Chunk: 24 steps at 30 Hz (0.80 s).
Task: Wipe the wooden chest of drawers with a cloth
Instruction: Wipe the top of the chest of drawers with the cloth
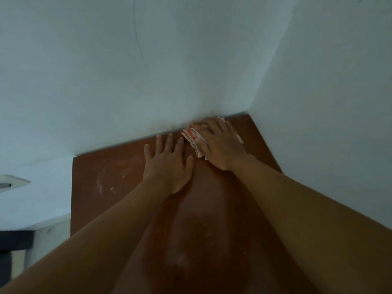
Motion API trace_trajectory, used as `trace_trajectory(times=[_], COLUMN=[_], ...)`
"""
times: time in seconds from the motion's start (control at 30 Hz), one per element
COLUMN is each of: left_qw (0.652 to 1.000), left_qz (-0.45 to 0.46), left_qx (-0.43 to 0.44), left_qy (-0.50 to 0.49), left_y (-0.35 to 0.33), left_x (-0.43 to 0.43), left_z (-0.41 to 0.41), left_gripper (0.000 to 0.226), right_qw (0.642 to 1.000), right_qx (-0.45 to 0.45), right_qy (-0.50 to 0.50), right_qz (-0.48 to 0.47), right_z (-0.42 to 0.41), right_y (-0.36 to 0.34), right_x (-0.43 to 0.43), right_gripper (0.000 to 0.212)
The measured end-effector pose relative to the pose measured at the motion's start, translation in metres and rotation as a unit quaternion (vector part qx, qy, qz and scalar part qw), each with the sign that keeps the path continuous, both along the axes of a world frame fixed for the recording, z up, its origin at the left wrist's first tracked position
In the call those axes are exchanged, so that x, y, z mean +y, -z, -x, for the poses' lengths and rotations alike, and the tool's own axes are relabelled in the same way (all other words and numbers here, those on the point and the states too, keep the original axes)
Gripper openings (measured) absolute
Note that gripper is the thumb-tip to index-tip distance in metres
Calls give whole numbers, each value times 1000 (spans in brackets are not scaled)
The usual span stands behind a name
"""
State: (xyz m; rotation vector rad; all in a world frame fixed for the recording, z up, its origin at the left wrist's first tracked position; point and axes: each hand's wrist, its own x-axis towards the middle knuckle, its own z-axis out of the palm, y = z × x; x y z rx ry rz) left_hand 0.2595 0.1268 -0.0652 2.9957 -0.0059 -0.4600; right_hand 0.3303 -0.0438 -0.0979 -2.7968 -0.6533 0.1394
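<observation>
— While the right hand [220,145] presses the folded red-and-white cloth [192,137] flat at the back edge of the chest of drawers [118,172], hard against the wall [148,71], what's the other one doing?

— Bracing, I'd say. Left hand [167,164] lies palm down just beside the cloth, fingers [169,143] spread on the bare wood, holding nothing.

— And the right's fingers?

— Laid out flat over the cloth, pinning it rather than pinching. Pale dusty smears [101,183] wait on the left side.
</observation>
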Motion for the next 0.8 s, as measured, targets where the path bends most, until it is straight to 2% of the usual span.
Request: trace_trajectory(times=[0.27, 0.4, 0.6, 0.8], left_qw=[1000, 999, 997, 997], left_qz=[-8, -19, -49, -47], left_qx=[11, 28, 58, 55], left_qy=[-13, -15, -10, -1], left_y=[5, 2, -10, -11], left_x=[-5, -8, -8, -24], left_z=[3, 1, -5, 42], left_gripper=[69, 68, 68, 68], right_qw=[999, 998, 998, 998], right_qx=[29, 43, 21, 17], right_qy=[23, 29, 37, 49], right_qz=[27, 32, 38, 38], right_z=[8, 16, 47, 103], right_y=[3, 3, 7, 9], right_x=[6, 7, -2, -21], right_gripper=[68, 61, 62, 65])
